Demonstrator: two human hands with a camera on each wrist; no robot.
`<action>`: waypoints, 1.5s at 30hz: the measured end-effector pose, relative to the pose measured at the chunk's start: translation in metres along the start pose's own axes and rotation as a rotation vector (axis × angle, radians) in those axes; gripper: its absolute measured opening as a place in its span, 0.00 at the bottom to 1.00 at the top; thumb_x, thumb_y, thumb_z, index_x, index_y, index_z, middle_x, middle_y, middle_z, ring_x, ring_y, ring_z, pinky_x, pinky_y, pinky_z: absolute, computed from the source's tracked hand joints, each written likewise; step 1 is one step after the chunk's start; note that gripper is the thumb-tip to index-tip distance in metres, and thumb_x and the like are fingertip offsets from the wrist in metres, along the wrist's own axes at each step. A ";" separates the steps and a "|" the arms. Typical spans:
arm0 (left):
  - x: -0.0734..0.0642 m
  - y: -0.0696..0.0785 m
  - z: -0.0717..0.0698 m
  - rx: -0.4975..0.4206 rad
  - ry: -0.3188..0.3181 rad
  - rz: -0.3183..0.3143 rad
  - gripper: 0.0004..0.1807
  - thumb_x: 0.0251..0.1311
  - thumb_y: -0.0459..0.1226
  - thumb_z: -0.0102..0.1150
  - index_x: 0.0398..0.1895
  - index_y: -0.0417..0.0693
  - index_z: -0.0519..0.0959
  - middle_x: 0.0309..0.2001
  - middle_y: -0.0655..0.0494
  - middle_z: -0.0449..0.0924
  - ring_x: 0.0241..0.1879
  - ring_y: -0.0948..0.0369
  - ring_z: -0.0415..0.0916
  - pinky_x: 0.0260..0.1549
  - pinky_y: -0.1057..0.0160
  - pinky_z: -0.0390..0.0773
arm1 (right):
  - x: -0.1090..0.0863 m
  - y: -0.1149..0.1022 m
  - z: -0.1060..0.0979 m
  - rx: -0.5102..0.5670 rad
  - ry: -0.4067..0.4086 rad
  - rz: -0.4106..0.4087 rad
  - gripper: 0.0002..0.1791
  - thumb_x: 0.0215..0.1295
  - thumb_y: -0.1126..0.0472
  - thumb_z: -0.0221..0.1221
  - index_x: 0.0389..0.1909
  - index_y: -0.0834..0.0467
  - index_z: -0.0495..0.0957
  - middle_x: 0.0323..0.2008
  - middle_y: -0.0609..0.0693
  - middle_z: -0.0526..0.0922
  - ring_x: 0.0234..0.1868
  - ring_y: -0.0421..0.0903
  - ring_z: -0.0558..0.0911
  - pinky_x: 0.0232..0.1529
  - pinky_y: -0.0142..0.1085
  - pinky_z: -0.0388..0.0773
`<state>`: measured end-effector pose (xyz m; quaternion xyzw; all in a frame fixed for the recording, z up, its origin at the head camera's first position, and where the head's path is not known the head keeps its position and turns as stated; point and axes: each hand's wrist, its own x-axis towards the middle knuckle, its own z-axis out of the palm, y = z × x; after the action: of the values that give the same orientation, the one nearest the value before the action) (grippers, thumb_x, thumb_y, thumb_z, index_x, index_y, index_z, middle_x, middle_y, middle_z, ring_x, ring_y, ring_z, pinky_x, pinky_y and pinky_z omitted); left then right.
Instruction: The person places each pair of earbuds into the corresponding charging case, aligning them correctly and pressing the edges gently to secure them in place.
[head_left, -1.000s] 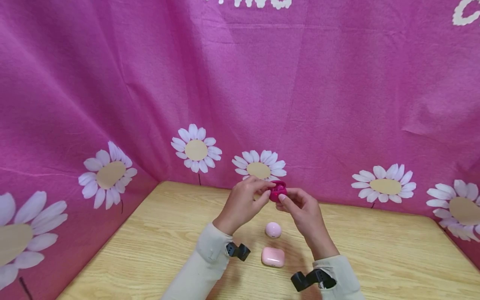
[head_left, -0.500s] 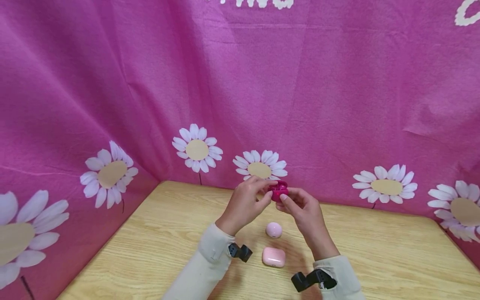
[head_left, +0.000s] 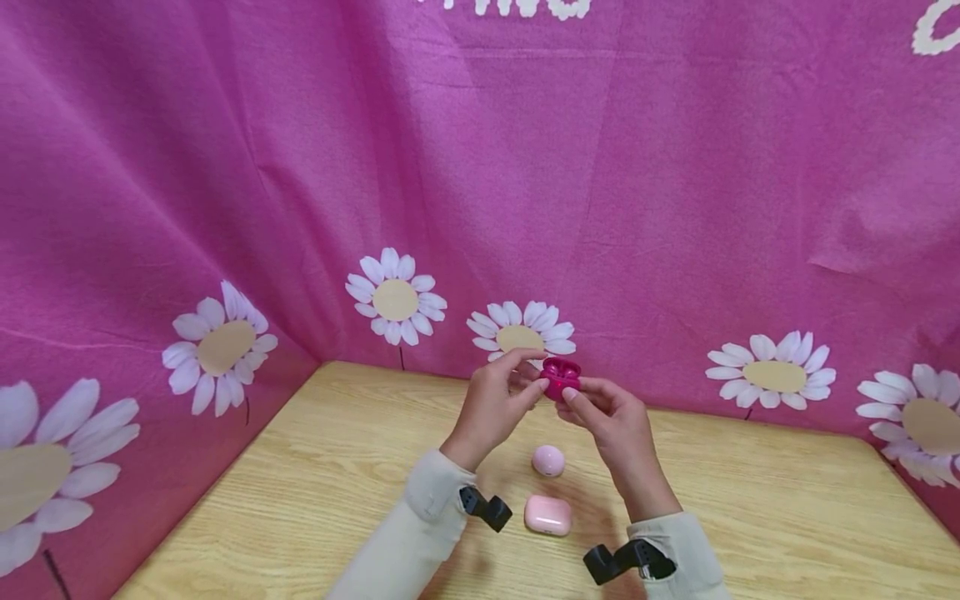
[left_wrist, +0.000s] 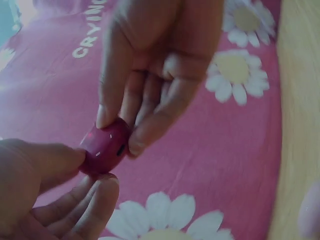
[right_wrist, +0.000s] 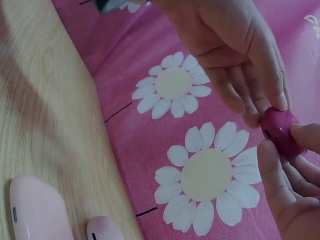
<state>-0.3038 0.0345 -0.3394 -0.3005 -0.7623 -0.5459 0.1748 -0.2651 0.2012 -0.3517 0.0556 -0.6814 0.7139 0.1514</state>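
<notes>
A dark pink earbud case [head_left: 561,379] is held up over the far part of the table, its lid raised. Inside it are glossy shapes, too small to tell apart. My left hand [head_left: 495,400] pinches the case's left side between thumb and fingers. On the right side, my right hand [head_left: 618,429] grips it with thumb and fingertips. Seen in the left wrist view, the case [left_wrist: 105,149] shows its rounded outside and a dark slot, fingers of both hands around it. The right wrist view also shows the case [right_wrist: 281,131] between the fingertips; its inside is hidden there.
Below the hands, a round lilac case [head_left: 548,461] lies on the wooden table [head_left: 337,492]. Closer to me is a rounded, oblong pale pink case [head_left: 547,515]. A magenta cloth [head_left: 637,208] with printed daisies hangs behind the table and along its left side.
The left index finger has drawn back from the case opening, so more of the inside and the lid shows. The case has shifted slightly right; the right hand stays on it.
</notes>
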 end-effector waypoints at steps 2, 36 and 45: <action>-0.001 0.004 0.000 -0.117 -0.007 -0.071 0.18 0.59 0.31 0.64 0.54 0.43 0.78 0.36 0.47 0.83 0.32 0.56 0.83 0.28 0.66 0.82 | 0.000 -0.001 0.000 0.010 0.011 0.000 0.18 0.64 0.66 0.61 0.50 0.75 0.75 0.35 0.53 0.85 0.35 0.44 0.86 0.43 0.40 0.82; -0.004 0.037 -0.011 -0.226 -0.028 -0.158 0.18 0.59 0.25 0.60 0.54 0.30 0.76 0.39 0.35 0.82 0.36 0.46 0.83 0.33 0.63 0.83 | 0.000 0.000 -0.001 0.044 0.031 -0.092 0.22 0.64 0.68 0.61 0.60 0.65 0.74 0.36 0.46 0.84 0.36 0.41 0.84 0.42 0.38 0.82; -0.004 0.037 -0.011 -0.232 -0.024 -0.162 0.18 0.59 0.24 0.60 0.54 0.31 0.76 0.38 0.35 0.81 0.37 0.43 0.82 0.33 0.64 0.83 | 0.000 0.000 -0.001 0.029 0.027 -0.086 0.22 0.65 0.67 0.61 0.60 0.65 0.74 0.39 0.46 0.84 0.37 0.40 0.84 0.42 0.38 0.82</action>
<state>-0.2773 0.0316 -0.3114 -0.2628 -0.7180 -0.6389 0.0850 -0.2650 0.2025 -0.3519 0.0771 -0.6658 0.7173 0.1903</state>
